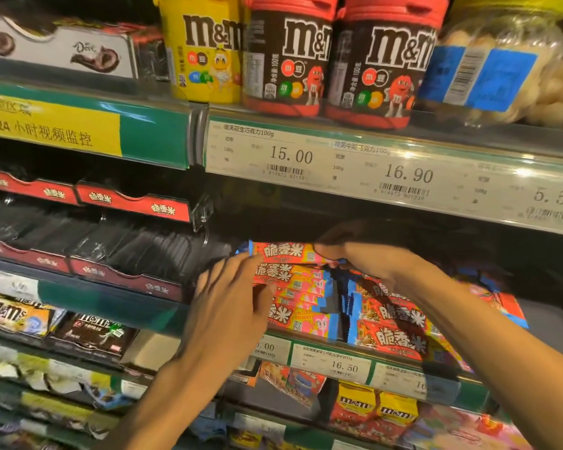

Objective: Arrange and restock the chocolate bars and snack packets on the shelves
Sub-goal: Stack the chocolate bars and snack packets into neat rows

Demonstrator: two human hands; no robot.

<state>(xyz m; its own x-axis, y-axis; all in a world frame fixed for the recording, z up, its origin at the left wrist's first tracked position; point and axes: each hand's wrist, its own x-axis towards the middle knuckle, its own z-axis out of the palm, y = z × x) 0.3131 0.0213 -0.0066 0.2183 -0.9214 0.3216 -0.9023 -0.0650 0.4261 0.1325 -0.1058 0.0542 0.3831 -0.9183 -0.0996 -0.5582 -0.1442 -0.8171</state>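
A stack of pink-and-red crispy rice chocolate packets [293,287] lies on the middle shelf [332,349]. My right hand [361,254] pinches the right end of the top packet [283,253] of that stack. My left hand [231,303] lies against the stack's left side with its fingers spread and straight, touching the packets. A second pile of red packets with blue edges [394,329] lies to the right, partly under my right forearm.
M&M's tubs [286,56] stand on the top shelf above price labels [290,154]. Red display boxes [137,203] and dark ones [124,277] fill the left shelves. M&M's bags [374,407] hang below. A Dove box [62,50] sits top left.
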